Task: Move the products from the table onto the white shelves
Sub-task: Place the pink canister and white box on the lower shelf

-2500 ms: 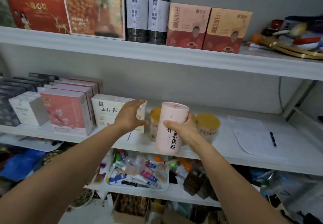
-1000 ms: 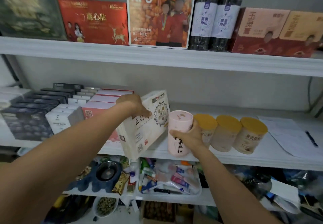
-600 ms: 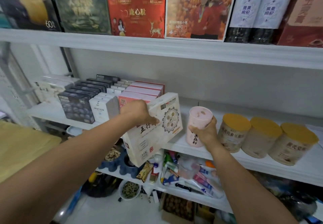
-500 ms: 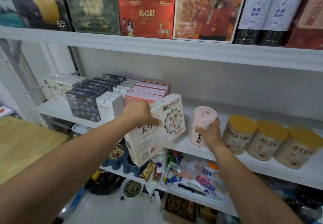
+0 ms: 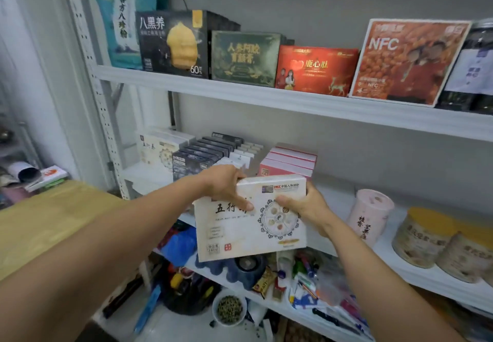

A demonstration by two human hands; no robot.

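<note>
Products are what we are shelving, and the one in hand now is the white box [image 5: 250, 219] with the round medallion printed on its front. Half a second ago only our left hand [image 5: 226, 184] held it, while our right hand steadied the pink canister [image 5: 369, 217] on the middle shelf [image 5: 416, 275]. Now the right hand [image 5: 306, 205] has let go of the canister, which stands upright on its own beside the yellow-lidded jars [image 5: 424, 237], and has come across to the box. We judge the canister to be placed and the box to be the step in progress.

Both hands are clamped on the box's upper edge: the left over the top left corner with its thumb on the front face, the right at the top right with its thumb pressed just above the medallion. The box hangs below the grip, tilted slightly, its lower part in front of the shelf edge and not resting on anything we can see. It sits just in front of the pink boxes [image 5: 289, 161]; a matching white box [image 5: 157, 149] stands at the shelf's far left.
</note>
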